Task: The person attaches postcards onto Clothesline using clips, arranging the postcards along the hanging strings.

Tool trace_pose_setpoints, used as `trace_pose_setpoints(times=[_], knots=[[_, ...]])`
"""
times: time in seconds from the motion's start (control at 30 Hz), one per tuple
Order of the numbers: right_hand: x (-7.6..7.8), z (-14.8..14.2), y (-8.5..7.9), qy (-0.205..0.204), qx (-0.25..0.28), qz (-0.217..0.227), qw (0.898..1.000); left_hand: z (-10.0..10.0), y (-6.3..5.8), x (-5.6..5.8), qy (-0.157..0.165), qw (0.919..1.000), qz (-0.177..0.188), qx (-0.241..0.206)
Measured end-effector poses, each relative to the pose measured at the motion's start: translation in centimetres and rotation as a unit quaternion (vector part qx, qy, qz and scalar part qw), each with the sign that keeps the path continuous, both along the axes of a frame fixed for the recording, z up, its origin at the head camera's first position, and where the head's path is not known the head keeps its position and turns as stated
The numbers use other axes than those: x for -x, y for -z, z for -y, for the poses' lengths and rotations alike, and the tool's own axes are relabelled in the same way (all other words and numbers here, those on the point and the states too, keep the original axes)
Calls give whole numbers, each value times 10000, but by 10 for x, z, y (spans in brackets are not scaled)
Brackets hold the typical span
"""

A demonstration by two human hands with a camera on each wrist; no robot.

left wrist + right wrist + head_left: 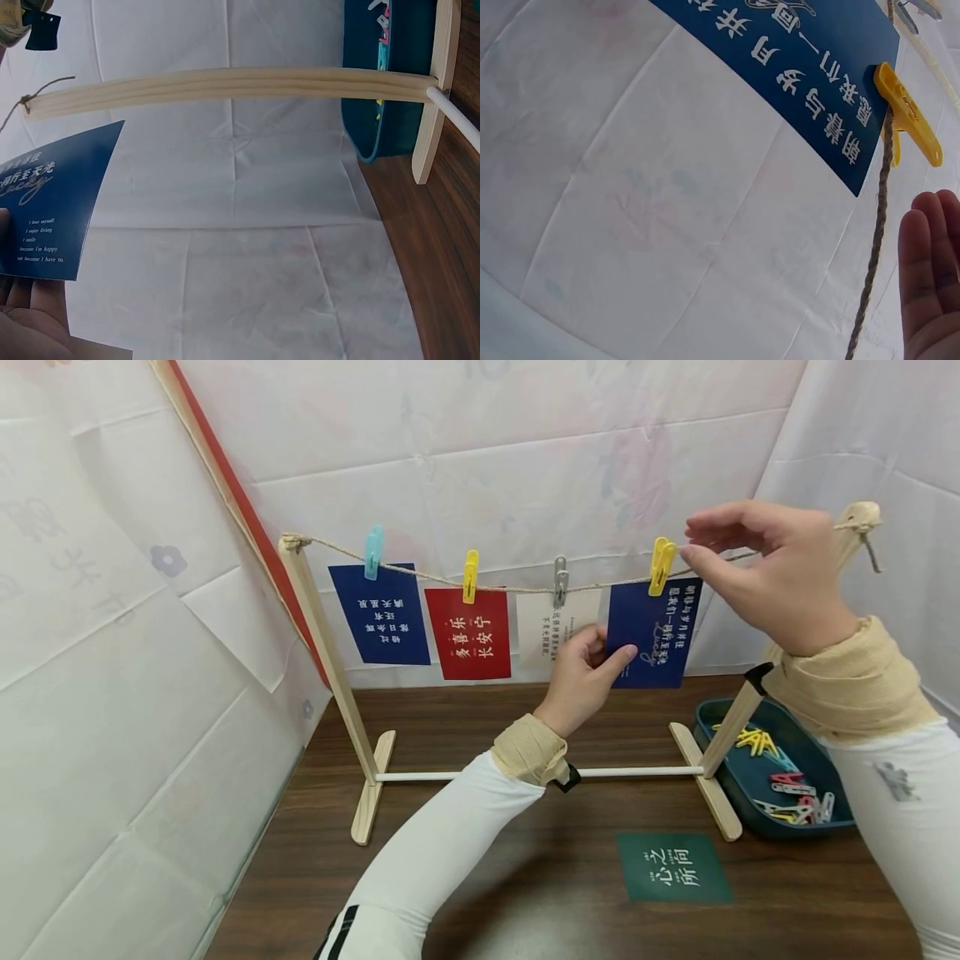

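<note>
My left hand (581, 675) pinches the left edge of a blue card (647, 639) between thumb and fingers; in the left wrist view the card (56, 202) shows its lower corner and white print. A yellow clothespin (662, 567) clamps that card's top to a twine line (442, 580). Just right of the clothespin is my right hand (776, 568), with nothing in its grasp. In the right wrist view its extended fingers (922, 255) stand apart from the yellow clothespin (907, 112).
Also on the line hang another blue card (381, 618), a red card (471, 643) and a cream card (536, 631), each under a clothespin. Wooden posts (330, 668) hold the twine. A green card (673, 868) lies on the table, near a dark basin (750, 777) of clothespins.
</note>
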State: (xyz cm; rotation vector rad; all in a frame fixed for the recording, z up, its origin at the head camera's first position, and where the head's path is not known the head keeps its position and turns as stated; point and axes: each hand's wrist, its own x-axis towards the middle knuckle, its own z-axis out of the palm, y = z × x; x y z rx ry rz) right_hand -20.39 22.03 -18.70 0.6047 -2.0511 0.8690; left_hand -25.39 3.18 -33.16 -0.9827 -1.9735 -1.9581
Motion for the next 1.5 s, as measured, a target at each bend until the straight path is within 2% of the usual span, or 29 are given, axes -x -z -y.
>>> trace_pose_setpoints(times=[0.27, 0.7, 0.93, 1.23, 1.5], knots=[[-6, -10, 10, -6, 27, 31, 10000, -1, 2, 0, -26, 9999, -71, 125], [-12, -26, 39, 53, 201, 106, 9997, -3, 5, -3, 92, 10000, -8, 23], [-14, -34, 53, 121, 250, 270, 9993, -4, 15, -5, 37, 9998, 42, 198], [-16, -43, 69, 254, 420, 504, 9975, -5, 26, -7, 315, 9989, 355, -10], [-16, -50, 87, 323, 499, 588, 9965, -4, 36, -7, 396, 9983, 425, 62]])
